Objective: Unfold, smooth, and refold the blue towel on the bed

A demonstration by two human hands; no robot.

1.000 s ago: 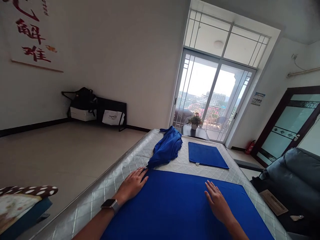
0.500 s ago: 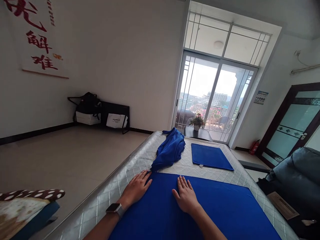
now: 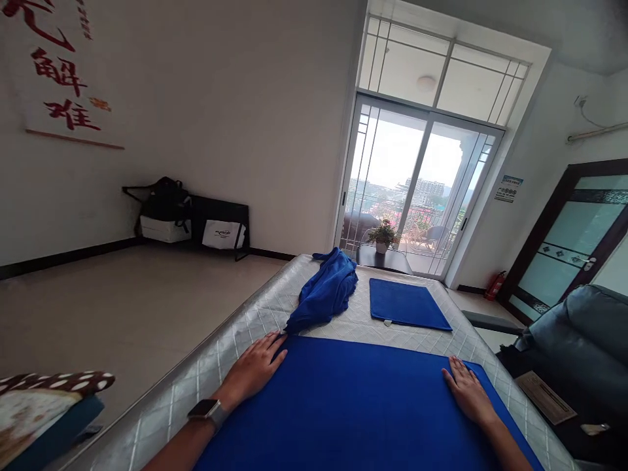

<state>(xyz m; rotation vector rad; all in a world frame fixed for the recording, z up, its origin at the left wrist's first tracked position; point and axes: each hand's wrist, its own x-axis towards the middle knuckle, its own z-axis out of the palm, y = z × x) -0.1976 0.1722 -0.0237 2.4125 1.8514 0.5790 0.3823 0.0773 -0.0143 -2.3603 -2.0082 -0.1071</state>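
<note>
The left hand (image 3: 255, 369) and the right hand (image 3: 468, 392) lie flat, released, on the blue towel (image 3: 358, 405): left at its 10 o'clock corner, right at 2 o'clock.

Towel (image 3: 363, 405) blue; mattress (image 3: 220, 366) silver-grey, quilted diamonds; cushion (image 3: 59, 381) brown, white dots.

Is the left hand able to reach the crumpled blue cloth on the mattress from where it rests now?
Probably yes. The left hand lies flat on the far left corner of the spread blue cloth, and the crumpled blue cloth ends just past its fingers, with nothing between them.
</note>
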